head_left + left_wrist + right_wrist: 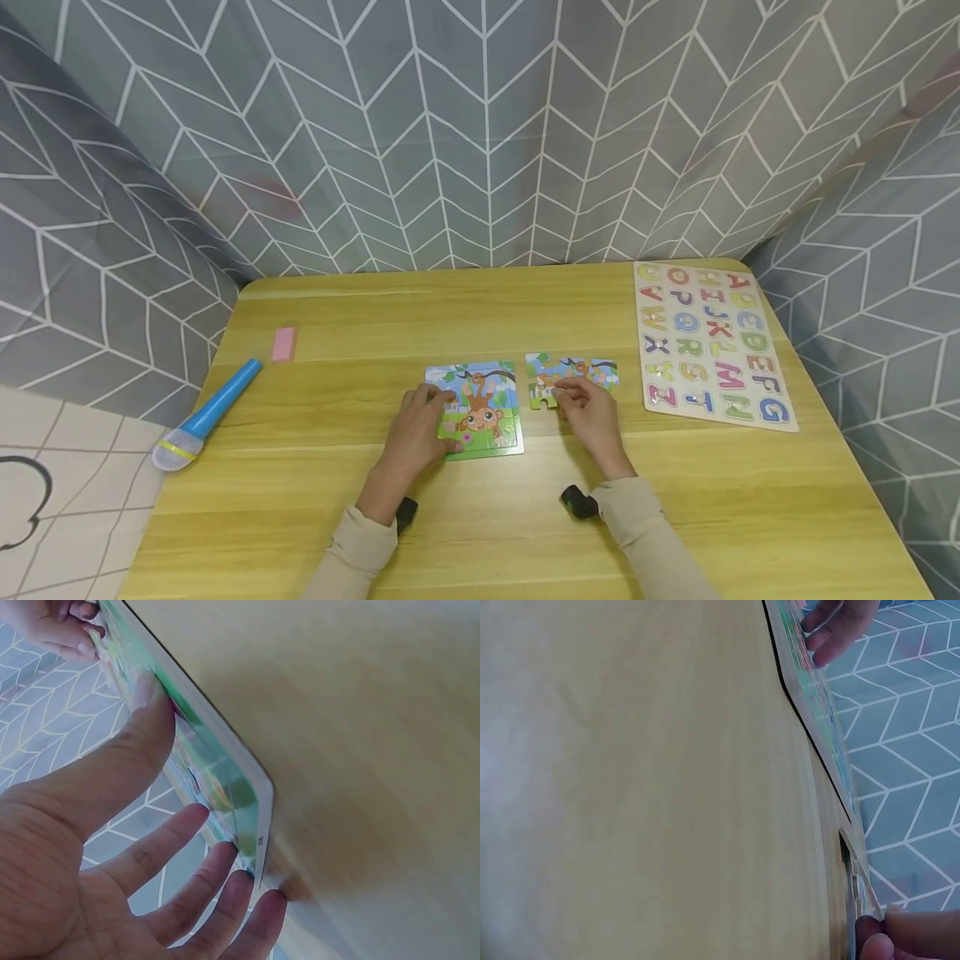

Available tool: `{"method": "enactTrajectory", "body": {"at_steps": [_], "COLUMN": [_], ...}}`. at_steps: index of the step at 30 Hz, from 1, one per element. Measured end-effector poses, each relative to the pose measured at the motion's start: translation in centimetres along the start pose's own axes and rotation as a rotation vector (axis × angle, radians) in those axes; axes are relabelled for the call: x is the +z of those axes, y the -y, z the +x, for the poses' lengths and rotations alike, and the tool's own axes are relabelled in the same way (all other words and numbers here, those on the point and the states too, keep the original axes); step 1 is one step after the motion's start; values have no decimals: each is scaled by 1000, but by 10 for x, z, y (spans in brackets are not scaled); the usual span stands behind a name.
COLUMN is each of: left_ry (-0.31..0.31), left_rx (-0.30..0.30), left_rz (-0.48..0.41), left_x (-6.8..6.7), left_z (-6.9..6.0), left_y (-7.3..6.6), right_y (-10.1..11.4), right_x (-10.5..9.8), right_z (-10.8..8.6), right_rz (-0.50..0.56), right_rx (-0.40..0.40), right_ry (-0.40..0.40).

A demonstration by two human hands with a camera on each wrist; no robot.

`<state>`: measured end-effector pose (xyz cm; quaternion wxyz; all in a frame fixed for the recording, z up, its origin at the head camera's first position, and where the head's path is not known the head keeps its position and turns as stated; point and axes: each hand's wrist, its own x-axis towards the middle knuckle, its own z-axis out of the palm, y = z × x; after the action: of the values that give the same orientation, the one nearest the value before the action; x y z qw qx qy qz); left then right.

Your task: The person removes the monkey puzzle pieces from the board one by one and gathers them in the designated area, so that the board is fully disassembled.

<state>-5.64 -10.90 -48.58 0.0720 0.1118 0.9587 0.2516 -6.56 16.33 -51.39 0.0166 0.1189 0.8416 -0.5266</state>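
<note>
My right hand (592, 417) pinches the lower edge of a small, ragged-edged section of glossy jigsaw (543, 372), blue and green with a dark branch, fingertips and thumb together on it. My left hand (417, 423) is loose, its fingers spread rather than curled; the thumb lies on the face of a square, glossy jigsaw board with a brown cartoon monkey (482, 421), and the fingertips reach its left side. That board lies flat on the yellow wood-grain table (480, 533), just left of the section and apart from it. Further right lies a white rectangular board of coloured letters (708, 346). Well to my left are a small pink rectangular block (283, 344) and a blue-handled toy microphone with a grey head (213, 410).
</note>
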Motion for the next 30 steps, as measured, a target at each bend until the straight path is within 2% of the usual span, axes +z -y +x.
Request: {"method": "enactTrajectory", "body": {"at_steps": [7,13,30], "left_ry": [9,7,4], "left_rx": [-9,-10,2], "left_rz": [0,0,13], "left_x": [0,0,-1], "left_z": [0,-1,-2], "left_y": [0,-1,-1], "right_y": [2,6,7], "right_x": [-3,-2,0], "right_z": [1,1,-3], "right_rz": [-127,-197,-216], "right_rx": [-7,-47,-63], "right_ry": [18,37,38]}}
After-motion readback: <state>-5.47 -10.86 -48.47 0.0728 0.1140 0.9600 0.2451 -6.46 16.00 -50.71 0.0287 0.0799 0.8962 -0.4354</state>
